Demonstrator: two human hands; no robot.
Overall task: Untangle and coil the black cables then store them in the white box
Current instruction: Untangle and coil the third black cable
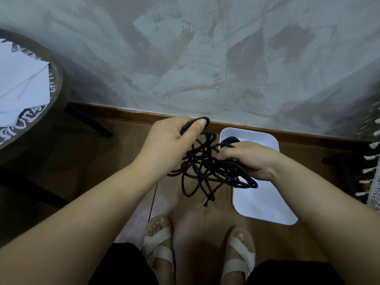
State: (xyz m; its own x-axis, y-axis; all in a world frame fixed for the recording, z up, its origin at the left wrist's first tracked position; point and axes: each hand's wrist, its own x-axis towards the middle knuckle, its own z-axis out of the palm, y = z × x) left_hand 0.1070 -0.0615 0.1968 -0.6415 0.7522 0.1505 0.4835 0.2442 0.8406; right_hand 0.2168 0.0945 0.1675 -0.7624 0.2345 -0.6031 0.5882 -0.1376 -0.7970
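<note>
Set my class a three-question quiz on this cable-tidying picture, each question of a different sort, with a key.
1. True or false: the black cables hang in one neat coil.
2. The white box stands: A on a shelf; B on the wooden floor; C on a chair.
3. Fill in: the ___ hand holds cables over the box.
Key: 1 false; 2 B; 3 right hand.

Item: white lettering [30, 118], painted in a band along the rim of the round table's [59, 79] dark top. Partly covered by sheets of white paper [20, 79]. Characters are blurred and cannot be read. Other readable text: none.
</note>
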